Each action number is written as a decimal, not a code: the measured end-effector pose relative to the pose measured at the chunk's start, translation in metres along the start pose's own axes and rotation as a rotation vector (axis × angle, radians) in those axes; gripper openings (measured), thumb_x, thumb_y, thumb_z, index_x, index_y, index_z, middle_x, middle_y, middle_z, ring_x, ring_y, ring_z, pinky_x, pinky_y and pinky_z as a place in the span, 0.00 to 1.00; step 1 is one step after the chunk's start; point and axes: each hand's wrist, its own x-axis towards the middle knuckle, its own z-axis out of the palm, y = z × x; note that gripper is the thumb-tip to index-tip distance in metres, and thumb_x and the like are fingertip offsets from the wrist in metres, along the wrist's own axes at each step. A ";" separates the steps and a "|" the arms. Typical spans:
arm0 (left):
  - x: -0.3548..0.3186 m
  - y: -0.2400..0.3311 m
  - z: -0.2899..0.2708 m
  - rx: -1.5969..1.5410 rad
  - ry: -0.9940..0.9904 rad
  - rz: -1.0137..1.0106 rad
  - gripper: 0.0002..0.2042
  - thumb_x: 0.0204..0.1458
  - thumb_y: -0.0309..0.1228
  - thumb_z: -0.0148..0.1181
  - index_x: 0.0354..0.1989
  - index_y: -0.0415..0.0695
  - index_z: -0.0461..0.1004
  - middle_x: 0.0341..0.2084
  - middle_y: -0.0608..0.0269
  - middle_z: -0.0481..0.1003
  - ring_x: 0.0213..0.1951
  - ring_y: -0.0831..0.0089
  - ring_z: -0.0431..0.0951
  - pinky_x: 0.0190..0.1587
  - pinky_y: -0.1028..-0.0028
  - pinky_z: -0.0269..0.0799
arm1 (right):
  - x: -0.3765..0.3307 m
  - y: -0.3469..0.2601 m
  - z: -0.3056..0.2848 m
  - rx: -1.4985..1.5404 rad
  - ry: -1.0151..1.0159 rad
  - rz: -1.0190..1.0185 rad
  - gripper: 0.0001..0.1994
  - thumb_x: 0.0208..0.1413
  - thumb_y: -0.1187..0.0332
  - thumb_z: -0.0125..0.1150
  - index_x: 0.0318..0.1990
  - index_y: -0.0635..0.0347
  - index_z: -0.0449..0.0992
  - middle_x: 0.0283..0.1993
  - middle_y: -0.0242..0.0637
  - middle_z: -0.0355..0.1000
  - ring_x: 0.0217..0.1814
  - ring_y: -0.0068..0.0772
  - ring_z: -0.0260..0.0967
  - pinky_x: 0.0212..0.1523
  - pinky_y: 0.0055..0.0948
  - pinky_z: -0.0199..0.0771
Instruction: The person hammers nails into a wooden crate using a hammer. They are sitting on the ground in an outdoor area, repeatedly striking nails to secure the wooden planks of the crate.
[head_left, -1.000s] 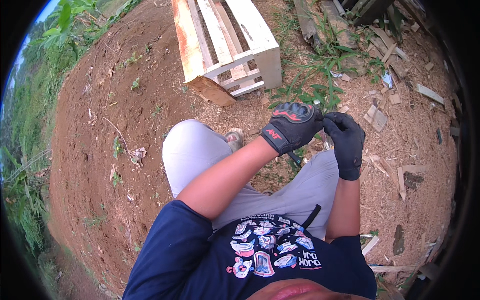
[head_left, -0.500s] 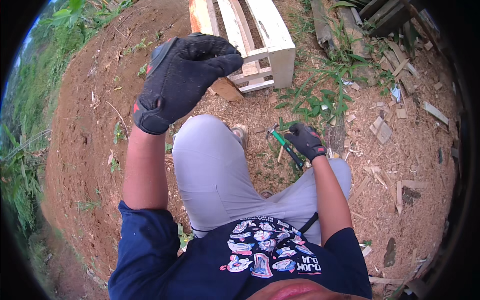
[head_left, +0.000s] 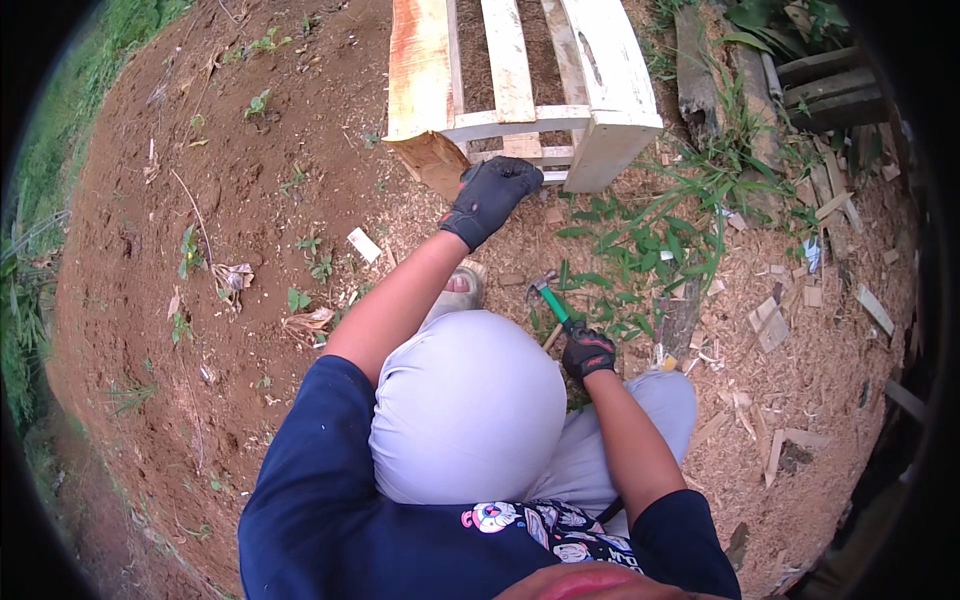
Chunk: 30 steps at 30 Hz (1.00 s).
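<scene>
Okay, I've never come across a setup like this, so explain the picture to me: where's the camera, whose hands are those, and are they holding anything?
There's no machine here, just a person wearing black gloves. The camera sits on their head and looks down, so its wide lens bends the edges, and the forearms are the wearer's own.

The right hand grips the handle of a green hammer. The left hand is at the near end of a slatted wooden crate; whether it touches the crate or pinches something small is hard to tell.

All this is outdoors, on brown soil, with sawdust and wood scraps toward the right.
</scene>
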 end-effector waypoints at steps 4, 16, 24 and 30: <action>0.019 -0.034 0.018 -0.178 0.164 -0.075 0.18 0.57 0.43 0.73 0.48 0.41 0.87 0.34 0.64 0.85 0.31 0.78 0.79 0.36 0.73 0.76 | -0.037 -0.014 -0.083 0.240 -0.078 0.062 0.21 0.64 0.56 0.56 0.58 0.58 0.78 0.55 0.55 0.81 0.57 0.60 0.79 0.60 0.54 0.76; 0.038 -0.036 0.038 -0.119 0.575 -0.129 0.23 0.57 0.45 0.71 0.49 0.37 0.86 0.44 0.49 0.87 0.47 0.59 0.85 0.55 0.63 0.76 | -0.065 0.037 -0.071 0.938 -0.024 0.068 0.24 0.61 0.48 0.68 0.52 0.60 0.82 0.41 0.43 0.82 0.40 0.42 0.80 0.46 0.43 0.77; 0.047 -0.056 0.044 -0.087 0.629 -0.125 0.18 0.60 0.42 0.69 0.47 0.37 0.87 0.44 0.48 0.86 0.47 0.55 0.85 0.56 0.62 0.74 | -0.051 0.037 -0.092 0.872 -0.154 0.084 0.23 0.62 0.47 0.68 0.48 0.60 0.81 0.37 0.43 0.80 0.37 0.39 0.79 0.43 0.41 0.77; 0.050 -0.063 0.048 -0.137 0.615 -0.150 0.17 0.62 0.39 0.68 0.49 0.37 0.87 0.46 0.50 0.86 0.47 0.59 0.85 0.57 0.63 0.75 | -0.051 0.041 -0.094 0.943 -0.124 0.125 0.23 0.62 0.46 0.68 0.46 0.59 0.81 0.34 0.40 0.78 0.33 0.35 0.77 0.39 0.40 0.76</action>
